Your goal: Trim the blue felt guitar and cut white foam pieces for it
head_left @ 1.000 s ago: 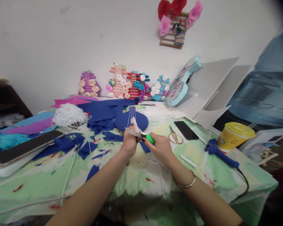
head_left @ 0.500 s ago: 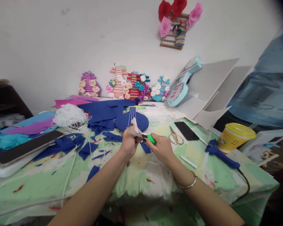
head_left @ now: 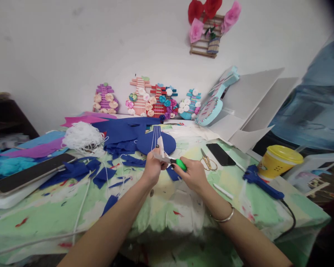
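Observation:
My left hand (head_left: 153, 166) is closed on a small white piece (head_left: 161, 146) held upright in front of the blue round body (head_left: 144, 142), which has white strings running up it. My right hand (head_left: 191, 172) grips the green handle of a knife (head_left: 181, 164). The knife's blade reaches left, against or beside the white piece; the exact contact is too small to tell. Gold-handled scissors (head_left: 209, 162) lie right of my right hand, beside a black phone (head_left: 220, 154).
White yarn (head_left: 83, 137), blue cloth scraps (head_left: 103, 177) and a long dark phone (head_left: 35, 173) lie at left. A blue glue gun (head_left: 263, 182) and a yellow-lidded tub (head_left: 280, 161) stand at right. Decorated instrument models (head_left: 158, 102) line the wall.
My right hand and the knife have shifted slightly to the right. The white piece has turned and now stands more upright in my left hand.

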`<state>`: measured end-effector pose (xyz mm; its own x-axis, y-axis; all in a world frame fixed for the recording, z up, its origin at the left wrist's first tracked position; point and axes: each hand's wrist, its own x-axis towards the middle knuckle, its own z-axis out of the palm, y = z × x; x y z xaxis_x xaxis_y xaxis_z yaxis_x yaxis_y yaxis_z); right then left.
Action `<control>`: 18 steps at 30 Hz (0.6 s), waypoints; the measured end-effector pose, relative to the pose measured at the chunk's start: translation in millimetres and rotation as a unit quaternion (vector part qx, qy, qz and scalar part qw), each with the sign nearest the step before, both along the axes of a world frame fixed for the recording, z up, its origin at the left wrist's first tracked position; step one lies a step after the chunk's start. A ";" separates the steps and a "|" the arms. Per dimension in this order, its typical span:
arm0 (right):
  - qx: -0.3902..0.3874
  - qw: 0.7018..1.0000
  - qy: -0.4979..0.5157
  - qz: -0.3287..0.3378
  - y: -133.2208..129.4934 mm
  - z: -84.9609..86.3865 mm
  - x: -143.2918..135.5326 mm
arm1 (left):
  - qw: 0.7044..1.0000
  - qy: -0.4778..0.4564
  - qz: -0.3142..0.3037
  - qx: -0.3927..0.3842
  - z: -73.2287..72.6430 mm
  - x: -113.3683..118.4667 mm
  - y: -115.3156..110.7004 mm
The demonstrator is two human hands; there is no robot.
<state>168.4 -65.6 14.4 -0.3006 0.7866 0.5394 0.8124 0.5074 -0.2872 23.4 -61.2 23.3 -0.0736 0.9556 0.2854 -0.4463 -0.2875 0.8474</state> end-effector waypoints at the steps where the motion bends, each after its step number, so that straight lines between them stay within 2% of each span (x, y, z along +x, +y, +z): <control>1: 0.001 1.000 0.000 -0.002 -0.1 0.1 0.1 | 1.000 0.001 0.002 0.001 -0.6 0.5 0.2; 11: 0.001 1.000 0.006 -0.008 -0.8 -0.1 -0.7 | 1.000 -0.011 0.011 -0.021 -13.2 7.1 4.8; 18: 0.003 1.000 0.013 -0.012 1.8 -0.7 -1.3 | 0.999 0.011 0.007 -0.035 -12.1 12.7 1.1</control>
